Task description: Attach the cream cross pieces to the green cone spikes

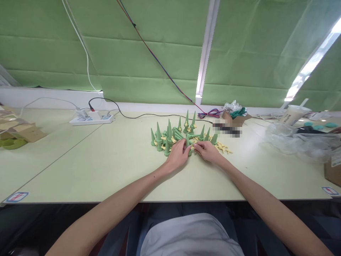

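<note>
My left hand [179,153] is closed on a green cone-shaped piece [188,140] that stands upright at the near side of the cluster. From the other side, my right hand [207,150] pinches a small yellow plastic piece [193,146] against that cone. Several more green cones [158,133] stand upright to the left and behind, many with yellow pieces on their sides. Other green cones [179,133] lie on their sides in the middle. Loose yellow pieces [224,148] are spread on the table just right of my right hand.
A power strip [92,118] with plugs and cables lies at the back left, beside cardboard [32,131] at the far left. At the back right are a small open box [236,117], a cup with a straw [294,114] and clear plastic bags [295,140].
</note>
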### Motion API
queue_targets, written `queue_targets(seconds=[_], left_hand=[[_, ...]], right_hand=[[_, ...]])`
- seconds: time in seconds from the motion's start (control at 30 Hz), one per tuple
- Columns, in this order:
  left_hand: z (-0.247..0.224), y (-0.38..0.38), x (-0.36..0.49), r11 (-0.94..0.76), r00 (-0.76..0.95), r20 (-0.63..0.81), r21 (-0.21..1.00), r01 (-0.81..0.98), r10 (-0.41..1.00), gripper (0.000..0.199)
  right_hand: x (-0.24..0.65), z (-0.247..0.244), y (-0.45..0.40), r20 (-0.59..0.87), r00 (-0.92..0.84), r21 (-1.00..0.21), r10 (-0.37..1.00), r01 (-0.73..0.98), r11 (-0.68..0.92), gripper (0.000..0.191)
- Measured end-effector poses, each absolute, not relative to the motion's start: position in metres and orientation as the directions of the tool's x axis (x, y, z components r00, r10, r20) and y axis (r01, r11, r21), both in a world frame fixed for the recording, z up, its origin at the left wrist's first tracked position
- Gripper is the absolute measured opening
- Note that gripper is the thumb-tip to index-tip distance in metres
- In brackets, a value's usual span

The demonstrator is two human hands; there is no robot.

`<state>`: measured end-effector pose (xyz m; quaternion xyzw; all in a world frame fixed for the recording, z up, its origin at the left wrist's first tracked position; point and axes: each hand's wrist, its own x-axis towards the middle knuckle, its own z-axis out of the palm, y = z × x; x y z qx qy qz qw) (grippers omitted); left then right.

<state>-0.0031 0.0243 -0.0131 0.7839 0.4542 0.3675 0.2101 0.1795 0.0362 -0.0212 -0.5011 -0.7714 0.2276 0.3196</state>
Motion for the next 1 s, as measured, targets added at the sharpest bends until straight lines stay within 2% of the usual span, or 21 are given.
queue_targets(seconds=[0.17,0.33,0.57,0.77,1.0], left_hand=[[-0.013,0.024,-0.003,-0.489,0.303,0.383,0.688,0.536,0.872,0.023],[-0.015,0.024,-0.003,-0.448,0.305,0.344,0.795,0.409,0.888,0.027],[-0.02,0.026,-0.003,-0.256,0.377,0.147,0.932,0.255,0.914,0.027],[-0.023,0.03,0.0,-0.152,0.355,0.078,0.971,0.185,0.932,0.029],[-0.023,0.03,0.0,-0.166,0.343,0.11,0.976,0.14,0.933,0.028]], right_hand=[[0.178,-0.02,0.035,0.284,-0.256,-0.689,0.924,0.616,0.382,0.042],[0.176,-0.019,0.032,0.268,-0.227,-0.75,0.936,0.561,0.351,0.04],[0.175,-0.018,0.03,0.238,-0.235,-0.849,0.943,0.421,0.319,0.04],[0.175,-0.016,0.027,0.17,-0.274,-0.926,0.947,0.284,0.248,0.037],[0.175,-0.016,0.026,0.164,-0.286,-0.939,0.944,0.249,0.239,0.039]])
